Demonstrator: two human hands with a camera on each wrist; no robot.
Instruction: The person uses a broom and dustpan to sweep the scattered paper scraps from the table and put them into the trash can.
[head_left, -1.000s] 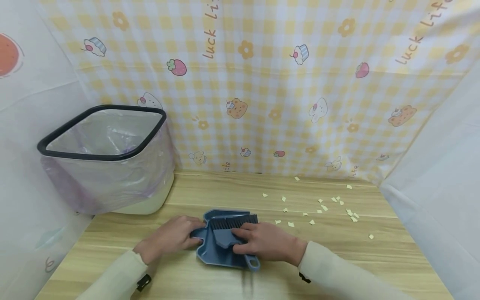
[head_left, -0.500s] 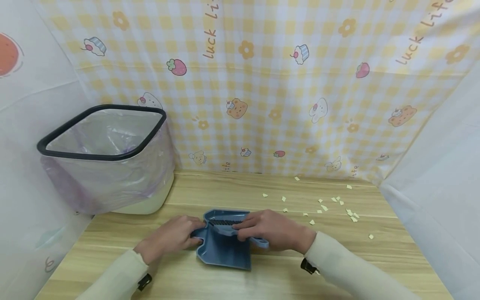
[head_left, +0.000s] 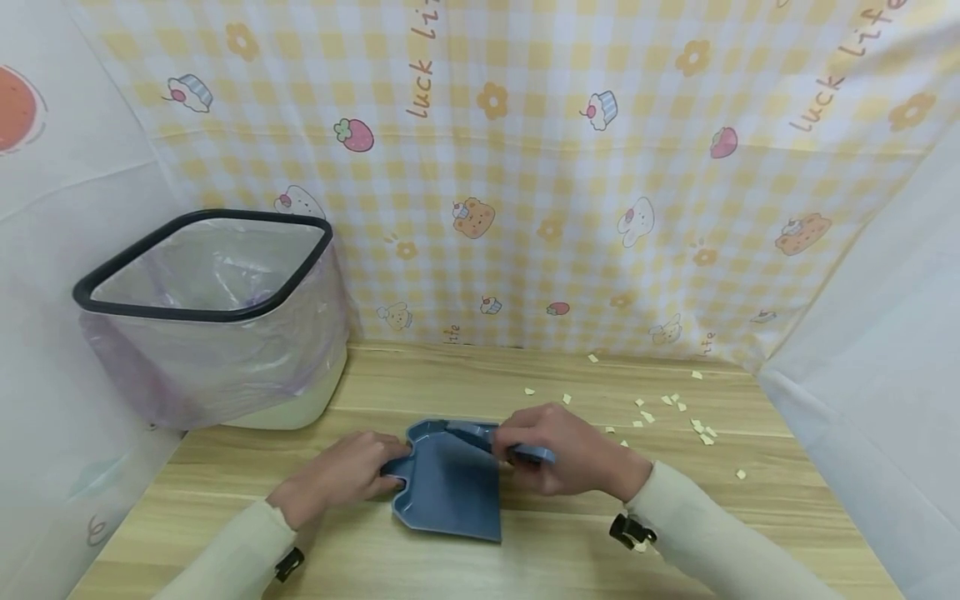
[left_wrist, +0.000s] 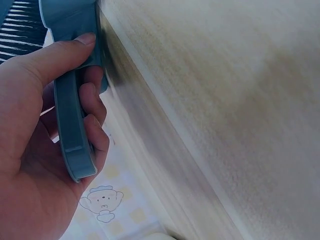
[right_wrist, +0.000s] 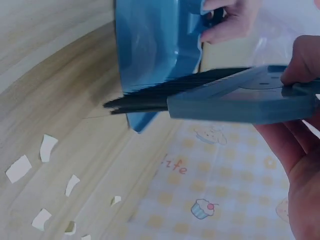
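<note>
left hand grips dustpan, right hand grips brush; bagged bin stands left, pale scraps scattered right.

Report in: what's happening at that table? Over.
Left hand grips dustpan. Right hand holds brush. Pale scraps scattered on table, outside dustpan. Nothing visibly blocking either hand.

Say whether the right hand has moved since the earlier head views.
Yes: the right hand has moved rightward and slightly forward, judged against the waste bin.

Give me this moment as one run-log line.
left hand: grips dustpan by handle | right hand: holds brush | pale scraps: scattered on table
</note>
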